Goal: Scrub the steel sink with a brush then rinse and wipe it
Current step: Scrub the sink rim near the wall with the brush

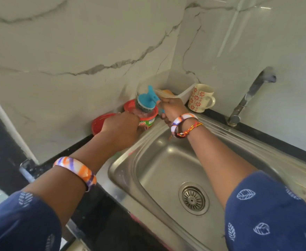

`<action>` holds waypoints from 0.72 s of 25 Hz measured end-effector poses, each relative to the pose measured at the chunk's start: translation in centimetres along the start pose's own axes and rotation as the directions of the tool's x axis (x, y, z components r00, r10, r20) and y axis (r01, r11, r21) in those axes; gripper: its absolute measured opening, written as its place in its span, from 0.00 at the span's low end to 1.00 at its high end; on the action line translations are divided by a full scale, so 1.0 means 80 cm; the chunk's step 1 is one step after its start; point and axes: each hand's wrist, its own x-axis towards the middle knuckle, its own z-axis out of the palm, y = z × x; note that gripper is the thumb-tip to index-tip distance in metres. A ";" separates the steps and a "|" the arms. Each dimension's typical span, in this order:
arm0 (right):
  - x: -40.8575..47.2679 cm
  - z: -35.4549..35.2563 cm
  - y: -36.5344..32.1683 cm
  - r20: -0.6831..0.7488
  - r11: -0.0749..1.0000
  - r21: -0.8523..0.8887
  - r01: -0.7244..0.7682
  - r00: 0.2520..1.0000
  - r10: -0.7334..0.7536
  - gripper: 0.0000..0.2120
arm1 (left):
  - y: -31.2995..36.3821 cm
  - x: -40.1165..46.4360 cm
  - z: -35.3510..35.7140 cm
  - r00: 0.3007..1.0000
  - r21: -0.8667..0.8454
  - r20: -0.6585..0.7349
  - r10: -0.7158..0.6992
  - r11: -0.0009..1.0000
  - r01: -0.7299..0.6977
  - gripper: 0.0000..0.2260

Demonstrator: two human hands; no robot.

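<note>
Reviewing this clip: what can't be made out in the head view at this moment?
- Red tub: its label is mostly hidden by the left hand.
- Blue scrubber: the right hand hides its grip.
- Tap: spout tip blurred.
- White bin: contents mostly hidden by its wall.

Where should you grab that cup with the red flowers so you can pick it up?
Take the flowered mug by its handle. The handle loops out on the side toward the tap, and nothing stands against that side, so come in from there. The other side sits close to the white tub, which leaves little room for fingers. The mug stands upright, so lift it straight up.
</note>
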 end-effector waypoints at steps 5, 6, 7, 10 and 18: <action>-0.098 -0.083 -0.005 0.222 0.923 0.354 -0.149 0.972 0.071 0.10 | 0.068 -0.092 -0.009 0.963 -0.183 -0.086 -0.256 0.954 0.237 0.26; -0.120 -0.105 0.000 0.276 0.913 0.374 -0.160 0.960 0.055 0.08 | 0.087 -0.115 -0.005 0.940 -0.231 -0.089 -0.328 0.925 0.301 0.27; -0.144 -0.128 0.008 0.316 0.915 0.370 -0.161 0.948 0.039 0.07 | 0.104 -0.137 0.002 0.914 -0.271 -0.081 -0.397 0.891 0.363 0.28; -0.220 -0.199 0.047 0.389 0.982 0.168 -0.081 0.921 0.009 0.06 | 0.159 -0.199 0.026 0.833 -0.322 -0.021 -0.552 0.793 0.517 0.29; -0.403 -0.401 0.140 0.668 0.945 -0.274 -0.178 0.671 0.320 0.18 | 0.233 -0.270 0.069 0.532 -0.450 0.013 -0.847 0.470 0.759 0.27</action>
